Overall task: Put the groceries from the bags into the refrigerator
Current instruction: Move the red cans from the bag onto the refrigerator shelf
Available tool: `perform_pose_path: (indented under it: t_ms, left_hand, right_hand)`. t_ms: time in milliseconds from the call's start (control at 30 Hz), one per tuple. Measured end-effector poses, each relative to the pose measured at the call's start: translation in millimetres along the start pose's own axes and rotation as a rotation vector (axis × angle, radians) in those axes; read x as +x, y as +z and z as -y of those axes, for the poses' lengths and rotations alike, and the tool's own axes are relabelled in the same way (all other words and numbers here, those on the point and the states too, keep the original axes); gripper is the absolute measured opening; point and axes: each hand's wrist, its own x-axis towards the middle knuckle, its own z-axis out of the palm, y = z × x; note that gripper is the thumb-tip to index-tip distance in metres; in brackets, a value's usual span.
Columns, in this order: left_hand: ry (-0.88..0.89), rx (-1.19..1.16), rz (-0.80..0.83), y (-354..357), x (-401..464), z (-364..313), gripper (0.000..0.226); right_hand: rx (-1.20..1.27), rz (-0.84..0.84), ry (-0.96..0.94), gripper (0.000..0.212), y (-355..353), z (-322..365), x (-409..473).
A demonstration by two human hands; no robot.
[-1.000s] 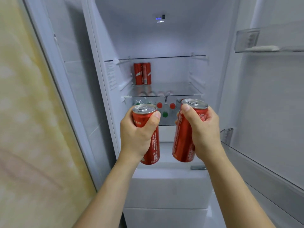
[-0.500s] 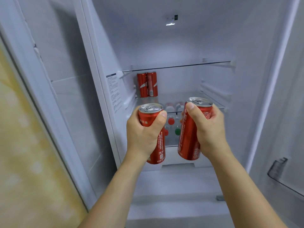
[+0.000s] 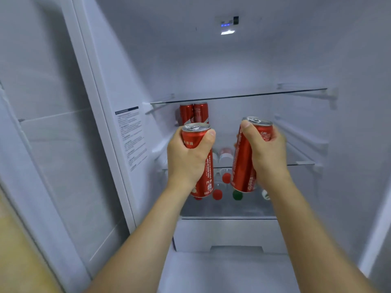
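- Since the earlier frames both hands have come up and forward toward the open refrigerator (image 3: pixel 243 66), whose interior now fills most of the view; the door bin seen on the right a second ago is out of frame.
- The left hand (image 3: pixel 187 159) is wrapped around a slim red soda can (image 3: pixel 201 166), fingers curled together behind it and the thumb pressed across the front just below the silver top. The can is upright, its pull tab facing the camera.
- The right hand (image 3: pixel 264 153) grips a second red can (image 3: pixel 245 159) the same way, thumb laid on the near side just under the rim; this can tilts slightly, its base angled to the left.
- The two cans are held side by side with a clear gap between them, in front of the middle glass shelf (image 3: pixel 300 163) and not touching it.
- At the back left of that shelf, two more red cans (image 3: pixel 194 114) stand upright, touching each other, just under the upper glass shelf (image 3: pixel 275 94).
- Below the middle shelf, bottles with red caps (image 3: pixel 217 194) and one green cap (image 3: pixel 237 195) show through the glass; their bodies are blurred.
- A white drawer (image 3: pixel 228 235) sits beneath them.
- A printed label (image 3: pixel 131 136) is stuck on the left inner wall; its text is too small to read.
- A small lit panel (image 3: pixel 228 25) glows on the ceiling.
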Motion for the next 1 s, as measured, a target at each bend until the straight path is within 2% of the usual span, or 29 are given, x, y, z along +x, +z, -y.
perform_pose_path:
  t_ms: [100,300,400,533,700,833,1000]
  left_hand:
    - [0.023,0.019,0.011,10.5,12.8,8.4,0.020]
    - [0.015,0.078,0.000,37.8,42.4,22.5,0.028]
    - [0.014,0.081,-0.012,48.5,54.8,33.0,0.031]
    - [0.019,0.096,-0.021,60.0,68.8,44.4,0.022]
    - [0.029,0.116,-0.064,68.3,87.7,60.1,0.033]
    - [0.044,0.113,-0.072,78.8,98.0,73.8,0.036]
    - [0.060,0.132,-0.116,95.7,109.4,82.9,0.050]
  right_hand:
    - [-0.007,-0.055,-0.021,0.024,0.9,-9.0,22.8]
    - [-0.052,-0.103,-0.066,0.046,6.3,-24.4,65.2]
    - [-0.071,-0.108,-0.089,0.043,11.1,-34.6,76.5]
    - [-0.120,-0.113,-0.109,0.022,18.6,-48.8,92.0]
    - [-0.204,-0.049,-0.127,0.023,26.9,-66.2,107.6]
    - [-0.251,0.021,-0.133,0.033,30.8,-76.4,123.8]
    - [-0.279,0.010,-0.131,0.038,34.0,-92.1,145.0]
